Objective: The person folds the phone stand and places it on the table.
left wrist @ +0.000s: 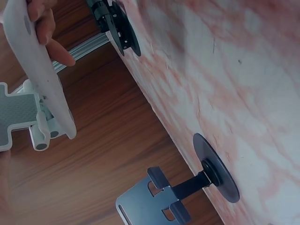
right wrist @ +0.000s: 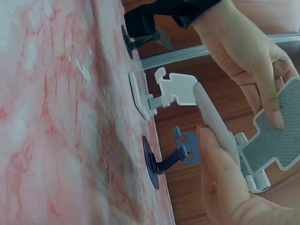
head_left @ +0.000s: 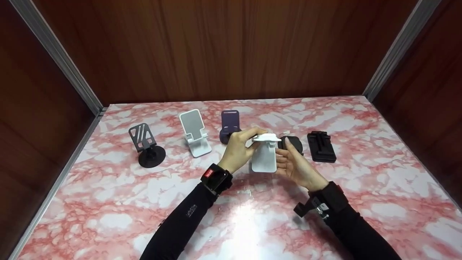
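Observation:
A white phone stand (head_left: pixel 264 162) with a grey pad is held up above the table by my left hand (head_left: pixel 238 146). In the right wrist view the left thumb presses on the grey pad of its phone plate (right wrist: pixel 286 126), pinching it. My right hand (head_left: pixel 301 168) is beside the stand's flat base, fingers fairly straight and touching it, thumb raised apart from it. In the left wrist view the right fingers (left wrist: pixel 44 28) lie against the base (left wrist: pixel 42 75). Behind the hands is a dark round stand (head_left: pixel 295 144), partly hidden by the right thumb.
On the pink marbled table (head_left: pixel 126 202) stand a grey phone stand with a round base (head_left: pixel 151 157), another white phone stand (head_left: pixel 198 144) and a purple one (head_left: pixel 230 121). A folded black stand (head_left: pixel 322 146) lies at the right. Brown wood-patterned panels (head_left: pixel 231 50) enclose the table.

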Motion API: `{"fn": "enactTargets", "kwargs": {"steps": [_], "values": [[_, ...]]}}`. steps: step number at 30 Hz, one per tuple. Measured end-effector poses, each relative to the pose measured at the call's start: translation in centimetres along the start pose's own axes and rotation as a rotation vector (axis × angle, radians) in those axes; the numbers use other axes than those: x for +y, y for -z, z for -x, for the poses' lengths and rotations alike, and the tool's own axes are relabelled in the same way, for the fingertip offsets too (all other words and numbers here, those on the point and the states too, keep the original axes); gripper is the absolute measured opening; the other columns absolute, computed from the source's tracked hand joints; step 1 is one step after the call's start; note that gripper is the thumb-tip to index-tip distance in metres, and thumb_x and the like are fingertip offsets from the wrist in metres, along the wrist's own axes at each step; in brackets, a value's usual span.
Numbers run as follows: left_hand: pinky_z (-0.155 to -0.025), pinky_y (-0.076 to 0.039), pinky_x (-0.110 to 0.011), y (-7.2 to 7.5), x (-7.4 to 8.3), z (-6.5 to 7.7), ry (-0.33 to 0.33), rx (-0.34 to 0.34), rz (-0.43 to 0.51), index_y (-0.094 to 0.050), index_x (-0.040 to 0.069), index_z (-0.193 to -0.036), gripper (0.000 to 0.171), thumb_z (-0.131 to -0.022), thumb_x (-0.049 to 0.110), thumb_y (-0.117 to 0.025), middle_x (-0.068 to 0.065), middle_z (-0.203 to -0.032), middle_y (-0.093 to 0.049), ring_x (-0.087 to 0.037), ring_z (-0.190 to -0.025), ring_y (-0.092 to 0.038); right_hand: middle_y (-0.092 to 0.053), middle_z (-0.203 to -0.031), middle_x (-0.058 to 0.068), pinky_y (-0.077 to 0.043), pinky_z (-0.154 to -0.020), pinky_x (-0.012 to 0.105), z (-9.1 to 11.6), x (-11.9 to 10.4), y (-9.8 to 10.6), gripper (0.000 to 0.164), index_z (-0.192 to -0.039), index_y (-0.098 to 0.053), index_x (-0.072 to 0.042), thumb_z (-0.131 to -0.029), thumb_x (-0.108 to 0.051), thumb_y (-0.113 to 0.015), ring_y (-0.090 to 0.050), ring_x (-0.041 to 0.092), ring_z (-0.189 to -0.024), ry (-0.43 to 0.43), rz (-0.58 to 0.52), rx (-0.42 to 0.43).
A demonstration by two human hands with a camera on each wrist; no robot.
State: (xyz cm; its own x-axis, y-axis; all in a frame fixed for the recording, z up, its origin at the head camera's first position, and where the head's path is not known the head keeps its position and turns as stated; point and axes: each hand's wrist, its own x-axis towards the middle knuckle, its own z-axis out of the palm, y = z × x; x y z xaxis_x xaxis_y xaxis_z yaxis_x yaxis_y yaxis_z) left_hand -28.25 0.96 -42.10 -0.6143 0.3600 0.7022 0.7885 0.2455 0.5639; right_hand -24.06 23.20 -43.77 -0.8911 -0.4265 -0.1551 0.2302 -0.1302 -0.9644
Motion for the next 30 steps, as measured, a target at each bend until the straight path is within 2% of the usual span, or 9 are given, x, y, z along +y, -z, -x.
{"fn": "enactTargets", "kwargs": {"steps": [4, 7, 11, 15, 16, 17, 20, 25, 30], "values": [[-0.104, -0.064, -0.039, -0.2, 0.1, 0.1, -0.02, -0.011, -0.021, -0.077, -0.006, -0.113, 0.027, -0.089, -0.019, -0.076, -0.022, -0.116, -0.082, -0.04, -0.11, -0.08, -0.034, -0.167, 0.045, -0.058, -0.109, 0.03, 0.2, -0.1, 0.4, 0.119, -0.169, -0.003, 0.018, -0.109, -0.077, -0.039, -0.067, 0.017, -0.127, 0.014, 0.0, -0.037], [-0.102, -0.065, -0.038, -0.5, -0.2, 0.4, -0.044, -0.012, -0.04, -0.078, -0.006, -0.114, 0.034, -0.085, -0.023, -0.074, -0.024, -0.116, -0.081, -0.041, -0.109, -0.08, -0.055, -0.153, 0.035, -0.058, -0.11, 0.03, 0.3, -0.3, 0.6, 0.111, -0.167, -0.006, 0.02, -0.112, -0.068, -0.043, -0.069, 0.014, -0.123, 0.023, -0.016, -0.059], [-0.104, -0.063, -0.032, -1.1, -1.9, 1.2, -0.074, -0.004, -0.058, -0.079, -0.002, -0.118, 0.043, -0.083, -0.024, -0.07, -0.021, -0.119, -0.081, -0.036, -0.111, -0.08, -0.073, -0.131, 0.012, -0.06, -0.107, 0.031, 0.2, -0.4, 0.8, 0.087, -0.16, -0.03, 0.018, -0.116, -0.053, -0.054, -0.074, 0.016, -0.118, 0.037, -0.083, -0.085], [-0.107, -0.061, -0.034, -1.4, -2.1, 1.6, -0.097, 0.012, -0.034, -0.08, 0.0, -0.119, 0.046, -0.083, -0.026, -0.068, -0.019, -0.123, -0.081, -0.034, -0.116, -0.079, -0.078, -0.125, 0.009, -0.061, -0.106, 0.032, 0.0, -0.2, 1.0, 0.05, -0.141, -0.063, 0.001, -0.116, -0.043, -0.06, -0.075, 0.017, -0.118, 0.074, -0.14, -0.149], [-0.108, -0.061, -0.035, -1.5, -2.1, 1.6, -0.103, 0.015, -0.031, -0.08, 0.0, -0.119, 0.046, -0.083, -0.026, -0.068, -0.019, -0.124, -0.081, -0.035, -0.116, -0.079, -0.078, -0.125, 0.009, -0.061, -0.106, 0.031, 0.0, -0.2, 1.1, 0.042, -0.136, -0.068, -0.003, -0.116, -0.04, -0.06, -0.075, 0.017, -0.118, 0.082, -0.147, -0.163], [-0.108, -0.062, -0.037, -1.2, -0.9, 1.5, -0.094, 0.014, -0.021, -0.078, -0.004, -0.117, 0.044, -0.082, -0.027, -0.068, -0.022, -0.122, -0.08, -0.038, -0.114, -0.079, -0.079, -0.125, 0.009, -0.062, -0.105, 0.031, 0.0, -0.2, 1.2, 0.036, -0.133, -0.07, -0.007, -0.117, -0.038, -0.06, -0.075, 0.017, -0.118, 0.086, -0.155, -0.174], [-0.107, -0.063, -0.039, -1.1, -0.6, 1.5, -0.081, 0.0, -0.032, -0.077, -0.004, -0.118, 0.046, -0.081, -0.029, -0.065, -0.021, -0.121, -0.081, -0.04, -0.114, -0.078, -0.079, -0.125, 0.01, -0.062, -0.105, 0.031, 0.0, -0.2, 1.2, 0.03, -0.129, -0.07, -0.01, -0.118, -0.035, -0.058, -0.076, 0.018, -0.117, 0.063, -0.184, -0.184], [-0.119, -0.054, -0.045, 0.0, -0.2, 1.7, 0.026, -0.101, 0.083, -0.072, -0.006, -0.133, 0.053, -0.083, -0.02, -0.067, -0.021, -0.137, -0.075, -0.039, -0.132, -0.07, -0.077, -0.127, 0.01, -0.06, -0.108, 0.032, 0.1, -0.5, 1.0, 0.037, -0.136, -0.063, -0.005, -0.117, -0.037, -0.057, -0.075, 0.019, -0.119, 0.023, -0.201, -0.161], [-0.133, -0.028, -0.063, 1.3, 0.5, 2.3, 0.274, -0.14, 0.204, -0.047, -0.005, -0.163, 0.065, -0.103, 0.017, -0.059, -0.026, -0.17, -0.046, -0.045, -0.159, -0.041, -0.076, -0.127, 0.01, -0.061, -0.107, 0.032, 0.2, -0.5, 1.2, 0.051, -0.145, -0.054, 0.001, -0.116, -0.04, -0.06, -0.074, 0.019, -0.117, 0.032, -0.183, -0.133]]}}
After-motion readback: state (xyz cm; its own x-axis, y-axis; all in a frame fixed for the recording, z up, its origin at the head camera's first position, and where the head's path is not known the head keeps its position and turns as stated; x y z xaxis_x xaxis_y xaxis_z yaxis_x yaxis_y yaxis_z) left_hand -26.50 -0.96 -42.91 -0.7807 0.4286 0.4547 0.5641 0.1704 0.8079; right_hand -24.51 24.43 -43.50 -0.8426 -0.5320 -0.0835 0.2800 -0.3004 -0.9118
